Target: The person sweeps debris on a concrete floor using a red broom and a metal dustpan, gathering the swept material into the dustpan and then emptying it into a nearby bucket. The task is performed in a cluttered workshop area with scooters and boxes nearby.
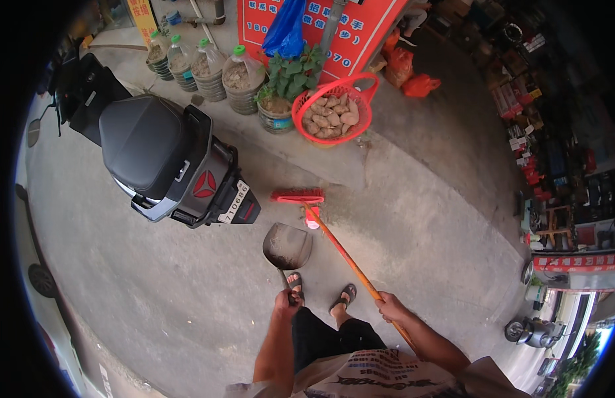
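Note:
My left hand (288,302) is closed around the dark handle of a metal dustpan (281,240), whose pan rests on the concrete just ahead of my feet with some dark dirt in it. My right hand (391,308) grips the orange stick of a broom (344,244). The broom's red head (298,195) lies on the ground beyond the dustpan, near the scooter's rear end. A small pink-and-red piece of litter (312,217) is beside the stick, between the broom head and the dustpan.
A grey scooter (151,149) is parked at the left. Several cut plastic bottles of soil (240,79), a potted plant (291,78) and a red basket of tubers (331,118) line a raised concrete step. Red bags (420,85) lie farther right, before crowded shop shelves.

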Demonstrator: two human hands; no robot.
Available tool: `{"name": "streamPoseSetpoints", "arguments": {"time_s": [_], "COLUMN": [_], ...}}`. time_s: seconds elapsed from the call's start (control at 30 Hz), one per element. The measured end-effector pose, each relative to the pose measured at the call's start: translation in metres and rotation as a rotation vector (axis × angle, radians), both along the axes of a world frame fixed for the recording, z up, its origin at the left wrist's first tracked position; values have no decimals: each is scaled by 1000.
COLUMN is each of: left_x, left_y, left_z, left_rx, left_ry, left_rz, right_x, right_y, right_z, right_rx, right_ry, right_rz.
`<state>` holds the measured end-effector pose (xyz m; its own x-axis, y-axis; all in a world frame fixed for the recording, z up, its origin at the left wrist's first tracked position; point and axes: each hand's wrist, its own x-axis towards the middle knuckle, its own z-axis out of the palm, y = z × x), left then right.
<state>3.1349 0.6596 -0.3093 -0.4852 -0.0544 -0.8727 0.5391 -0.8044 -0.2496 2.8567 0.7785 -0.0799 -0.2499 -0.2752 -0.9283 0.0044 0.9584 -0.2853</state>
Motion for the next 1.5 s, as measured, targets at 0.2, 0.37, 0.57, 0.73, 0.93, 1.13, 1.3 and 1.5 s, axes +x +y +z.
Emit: {"name": "streamPoseSetpoints", "arguments": {"time_s": [0.2, 0.37, 0.57, 0.73, 0.93, 1.13, 1.3, 1.5], "left_x": [-7, -19, -20, -17, -21, -6, 30, 46], "left_y": [-3, -9, -17, -27, -34, -34, -30, -26], "left_z": [-5, -8, -13, -14, -25, -21, -25, -30], "left_rx": [21, -65, -112, -147, -142, -72, -48, -72], "left_ry": [-16, -47, -132, -181, -181, -143, -149, -143], "left_rz": [-65, -170, -258, -316, -408, -295, -292, -351], "right_x": [6, 8, 22, 38, 40, 42, 29, 36], "right_y": [18, 8, 13, 29, 93, 91, 69, 62], "right_z": [37, -10, -7, 25, 38, 71, 79, 26], "right_rx": [-51, -113, 6, 57, -5, -142, -137, -75], "right_ry": [55, 215, 71, -206, -331, -67, 243, 247], "right_rz": [15, 88, -5, -267, -227, 69, 216, 100]}}
